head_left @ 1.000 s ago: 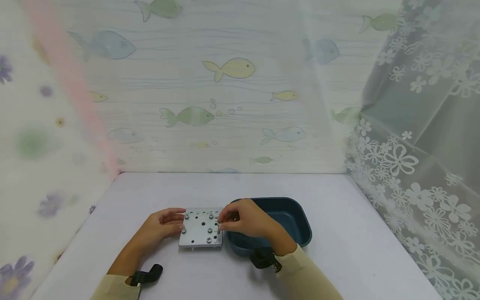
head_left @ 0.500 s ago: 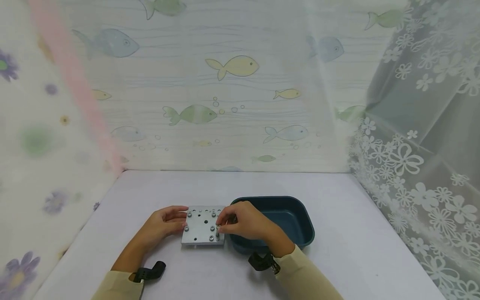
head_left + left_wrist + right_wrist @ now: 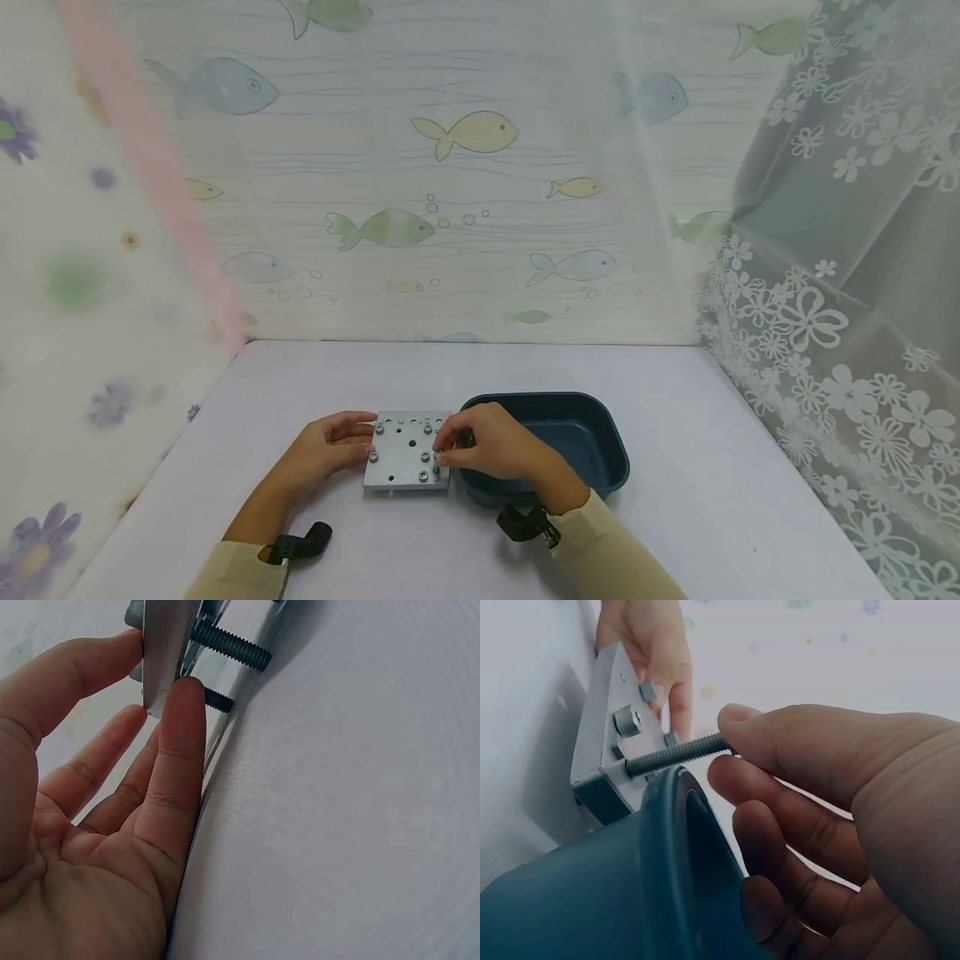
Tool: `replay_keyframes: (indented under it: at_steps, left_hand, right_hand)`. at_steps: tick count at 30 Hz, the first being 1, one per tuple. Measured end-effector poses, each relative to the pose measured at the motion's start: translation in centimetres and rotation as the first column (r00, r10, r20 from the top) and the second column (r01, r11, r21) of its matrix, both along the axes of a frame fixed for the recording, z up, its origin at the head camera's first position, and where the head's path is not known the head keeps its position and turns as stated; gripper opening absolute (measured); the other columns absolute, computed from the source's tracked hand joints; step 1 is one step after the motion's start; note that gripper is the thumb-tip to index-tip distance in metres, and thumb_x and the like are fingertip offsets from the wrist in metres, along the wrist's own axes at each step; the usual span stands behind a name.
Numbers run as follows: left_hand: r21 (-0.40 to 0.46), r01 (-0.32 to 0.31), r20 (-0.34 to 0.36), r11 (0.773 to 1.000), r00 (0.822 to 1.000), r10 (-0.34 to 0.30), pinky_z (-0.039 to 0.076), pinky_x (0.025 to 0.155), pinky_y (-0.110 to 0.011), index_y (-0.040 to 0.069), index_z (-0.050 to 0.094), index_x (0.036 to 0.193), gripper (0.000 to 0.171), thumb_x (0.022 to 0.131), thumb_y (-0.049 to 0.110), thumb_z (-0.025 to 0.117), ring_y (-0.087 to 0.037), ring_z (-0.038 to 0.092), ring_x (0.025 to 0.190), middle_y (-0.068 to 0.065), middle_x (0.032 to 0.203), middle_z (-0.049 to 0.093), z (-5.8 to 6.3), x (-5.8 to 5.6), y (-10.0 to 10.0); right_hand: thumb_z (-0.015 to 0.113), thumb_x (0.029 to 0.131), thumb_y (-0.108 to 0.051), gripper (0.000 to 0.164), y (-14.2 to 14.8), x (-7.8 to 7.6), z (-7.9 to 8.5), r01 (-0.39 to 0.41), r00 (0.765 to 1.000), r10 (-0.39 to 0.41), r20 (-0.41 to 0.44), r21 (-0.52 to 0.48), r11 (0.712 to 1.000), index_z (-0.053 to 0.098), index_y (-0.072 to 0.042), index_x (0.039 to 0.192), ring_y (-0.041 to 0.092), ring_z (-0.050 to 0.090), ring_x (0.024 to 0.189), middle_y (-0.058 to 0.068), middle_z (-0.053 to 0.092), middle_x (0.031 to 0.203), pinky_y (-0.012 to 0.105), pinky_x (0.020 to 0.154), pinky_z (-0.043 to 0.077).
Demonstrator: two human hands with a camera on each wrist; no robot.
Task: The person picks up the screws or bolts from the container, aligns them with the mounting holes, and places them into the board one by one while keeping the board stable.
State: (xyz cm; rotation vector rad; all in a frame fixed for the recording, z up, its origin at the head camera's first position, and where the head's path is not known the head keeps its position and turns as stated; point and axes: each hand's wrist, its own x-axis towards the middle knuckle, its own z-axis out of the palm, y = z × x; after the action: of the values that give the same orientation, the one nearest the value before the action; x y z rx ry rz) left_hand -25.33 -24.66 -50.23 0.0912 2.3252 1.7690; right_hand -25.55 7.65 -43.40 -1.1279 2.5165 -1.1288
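A silver metal plate (image 3: 393, 458) with holes and several socket-head bolts lies low over the table. My left hand (image 3: 330, 446) pinches its left edge, thumb on the bolt-head face and a finger against the opposite face. In the left wrist view, two threaded bolt shanks (image 3: 232, 647) stick out of that opposite face. My right hand (image 3: 495, 443) pinches a long bolt (image 3: 679, 755) between thumb and forefinger; its threaded end meets a hole near the plate's right corner. The bolt's head is hidden by the fingertips. Beside it sits a seated bolt head (image 3: 628, 720).
A dark blue tub (image 3: 536, 395) stands right of the plate, its near-left rim close below my right hand. White cloth covers the table (image 3: 352, 375). A fish-patterned curtain (image 3: 480, 208) hangs behind, with a floral lace sheet (image 3: 810, 333) at the right.
The head view has shifted slightly. My right hand and its bolt have moved a little toward the plate's near-right corner, with the bolt standing in line with a hole there. The left hand keeps its grip.
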Motion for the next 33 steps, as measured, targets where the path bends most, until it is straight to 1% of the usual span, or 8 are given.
replay_keyframes:
  at_steps: [2,4,7,9,11,14,23,33]
  left_hand:
    - [0.007,0.002,-0.004,1.000,1.000,-0.002,0.060,0.091,-0.028,0.013,0.058,0.144,0.069,0.083,0.024,0.088,-0.024,0.068,0.122,-0.015,0.141,0.064,0.0,0.0,0.0]
    - [0.009,0.008,-0.011,1.000,1.000,-0.008,0.060,0.091,-0.028,0.011,0.057,0.145,0.069,0.084,0.024,0.087,-0.025,0.067,0.123,-0.016,0.141,0.063,0.0,0.1,0.0]
    - [0.007,0.003,-0.013,1.000,1.000,-0.003,0.060,0.091,-0.028,0.012,0.058,0.144,0.069,0.084,0.025,0.087,-0.024,0.067,0.123,-0.016,0.141,0.063,0.2,0.2,0.0]
    - [0.007,0.002,-0.014,1.000,1.000,-0.002,0.060,0.091,-0.028,0.012,0.058,0.144,0.068,0.084,0.025,0.087,-0.024,0.067,0.122,-0.016,0.141,0.063,0.3,0.2,0.1]
    - [0.011,0.001,-0.013,1.000,1.000,-0.001,0.060,0.090,-0.028,0.011,0.058,0.144,0.068,0.084,0.024,0.087,-0.024,0.068,0.122,-0.016,0.141,0.064,0.3,0.3,0.1]
    - [0.016,0.000,-0.014,1.000,1.000,0.000,0.060,0.089,-0.028,0.011,0.059,0.143,0.067,0.084,0.024,0.088,-0.024,0.068,0.121,-0.016,0.140,0.064,0.3,0.3,0.1]
    - [0.013,0.001,-0.017,1.000,1.000,-0.001,0.061,0.091,-0.029,0.011,0.058,0.144,0.068,0.084,0.025,0.087,-0.024,0.067,0.122,-0.015,0.141,0.064,0.1,0.2,0.1]
    - [0.012,-0.019,0.007,1.000,1.000,0.019,0.060,0.091,-0.028,0.014,0.060,0.142,0.067,0.082,0.023,0.088,-0.023,0.068,0.121,-0.013,0.139,0.065,-0.2,-0.1,0.1]
  right_hand:
    - [0.082,0.091,-0.025,0.008,-0.1,0.0,0.0,0.007,1.000,-0.007,-0.015,0.012,1.000,0.078,-0.026,0.098,0.006,0.065,0.086,-0.018,0.069,0.096,0.025,0.073,0.057]
    - [0.083,0.090,-0.027,0.008,-0.2,0.0,-0.2,0.021,0.999,-0.019,-0.044,0.038,0.999,0.079,-0.029,0.096,0.007,0.064,0.097,-0.017,0.069,0.104,0.028,0.084,0.057]
    - [0.084,0.089,-0.030,0.008,-0.5,0.0,-0.4,0.043,0.996,-0.036,-0.083,0.080,0.996,0.079,-0.033,0.094,0.008,0.058,0.115,-0.013,0.067,0.119,0.035,0.102,0.052]
    - [0.084,0.088,-0.032,0.007,-0.6,0.0,-0.6,0.059,0.994,-0.049,-0.095,0.105,0.993,0.079,-0.035,0.093,0.010,0.054,0.123,-0.010,0.066,0.126,0.039,0.108,0.048]
    - [0.084,0.088,-0.033,0.007,-0.7,0.0,-0.7,0.072,0.993,-0.061,-0.097,0.121,0.990,0.080,-0.036,0.093,0.012,0.051,0.126,-0.008,0.064,0.130,0.042,0.111,0.046]
    - [0.084,0.088,-0.034,0.007,-0.9,0.1,-0.8,0.089,0.992,-0.074,-0.102,0.143,0.986,0.081,-0.037,0.094,0.014,0.049,0.128,-0.008,0.063,0.132,0.044,0.111,0.044]
    - [0.084,0.088,-0.033,0.006,-1.2,0.5,-0.8,0.116,0.987,-0.095,-0.129,0.174,0.978,0.081,-0.037,0.092,0.015,0.047,0.130,-0.008,0.062,0.135,0.040,0.109,0.046]
    - [0.084,0.088,-0.034,0.006,-1.5,0.5,-1.4,0.139,0.978,-0.099,-0.184,0.215,0.967,0.082,-0.038,0.092,0.014,0.045,0.129,-0.010,0.061,0.135,0.037,0.108,0.048]
